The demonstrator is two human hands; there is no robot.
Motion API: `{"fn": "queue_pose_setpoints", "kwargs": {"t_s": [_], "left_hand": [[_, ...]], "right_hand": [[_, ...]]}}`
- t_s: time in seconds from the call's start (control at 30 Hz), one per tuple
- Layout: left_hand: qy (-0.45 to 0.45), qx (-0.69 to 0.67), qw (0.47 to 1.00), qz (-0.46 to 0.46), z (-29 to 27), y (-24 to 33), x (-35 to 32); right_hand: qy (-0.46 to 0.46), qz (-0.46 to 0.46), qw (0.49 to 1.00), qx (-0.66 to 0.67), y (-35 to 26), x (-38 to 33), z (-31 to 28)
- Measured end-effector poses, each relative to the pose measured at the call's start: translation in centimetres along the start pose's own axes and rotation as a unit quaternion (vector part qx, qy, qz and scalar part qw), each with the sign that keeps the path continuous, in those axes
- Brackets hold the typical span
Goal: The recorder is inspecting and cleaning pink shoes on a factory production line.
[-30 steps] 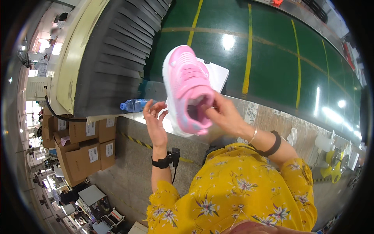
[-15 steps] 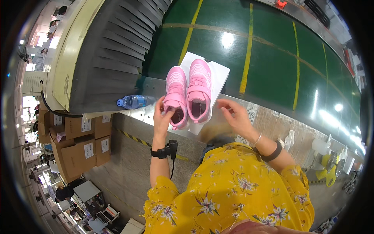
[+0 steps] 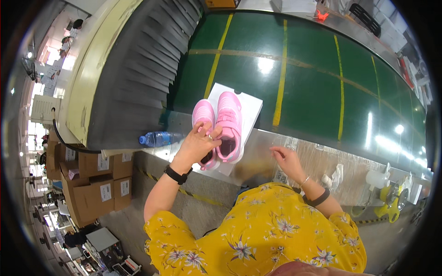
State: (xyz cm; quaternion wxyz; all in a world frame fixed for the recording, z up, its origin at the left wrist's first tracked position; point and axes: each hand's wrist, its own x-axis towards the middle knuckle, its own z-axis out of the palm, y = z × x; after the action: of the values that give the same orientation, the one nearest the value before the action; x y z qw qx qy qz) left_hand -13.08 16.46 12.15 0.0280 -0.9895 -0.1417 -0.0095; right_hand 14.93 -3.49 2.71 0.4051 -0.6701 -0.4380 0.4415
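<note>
Since the last frame the left hand point(image 3: 195, 146) has shifted from the heel to across the top of the left shoe; right hand point(image 3: 286, 160) sits lower. Green belt point(image 3: 313, 83) beyond. White box point(image 3: 248, 112) at its near edge, the pink pair on top, toes away: left shoe point(image 3: 204, 112), right shoe point(image 3: 229, 122) just beside it. Left fingers bent and parted over the upper; can't tell if they pinch. Right fingers loosely curled, apart from the shoes, nothing visible in them. Likely light, uppers soft, soles firmer, not fragile. Best grip: heel collar, thumb inside; strap probably gives.
</note>
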Motion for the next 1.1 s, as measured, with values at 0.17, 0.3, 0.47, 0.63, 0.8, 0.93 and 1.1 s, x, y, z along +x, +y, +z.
{"fn": "queue_pose_setpoints", "kwargs": {"t_s": [0.17, 0.3, 0.47, 0.63, 0.8, 0.93, 1.1], "left_hand": [[0.069, 0.029, 0.997, -0.019, -2.7, 0.4, 1.9], [0.088, -0.009, 0.993, -0.077, -6.8, 0.9, 4.0], [0.109, -0.090, 0.973, -0.180, -9.3, 1.1, 5.0], [-0.105, -0.064, 0.917, -0.381, -4.8, -0.3, 7.3], [-0.134, -0.139, 0.893, -0.406, -0.8, -0.5, 9.6], [-0.047, -0.132, 0.906, -0.400, -0.7, -0.2, 8.3], [0.392, -0.130, 0.820, -0.396, -0.3, 0.9, 1.6]], "right_hand": [[0.027, -0.033, 0.997, -0.072, 4.0, -1.2, -1.4], [0.031, -0.014, 0.997, -0.064, 6.2, -2.1, -2.3], [0.033, 0.001, 0.996, -0.081, 10.0, -2.1, -1.9], [0.052, 0.034, 0.996, -0.067, 14.1, -2.1, -2.0], [0.103, 0.038, 0.993, -0.048, 14.5, -1.1, -1.8], [0.111, 0.019, 0.993, -0.025, 15.0, -0.7, -1.4], [0.140, 0.014, 0.990, -0.030, 15.5, -0.9, -1.0]]}}
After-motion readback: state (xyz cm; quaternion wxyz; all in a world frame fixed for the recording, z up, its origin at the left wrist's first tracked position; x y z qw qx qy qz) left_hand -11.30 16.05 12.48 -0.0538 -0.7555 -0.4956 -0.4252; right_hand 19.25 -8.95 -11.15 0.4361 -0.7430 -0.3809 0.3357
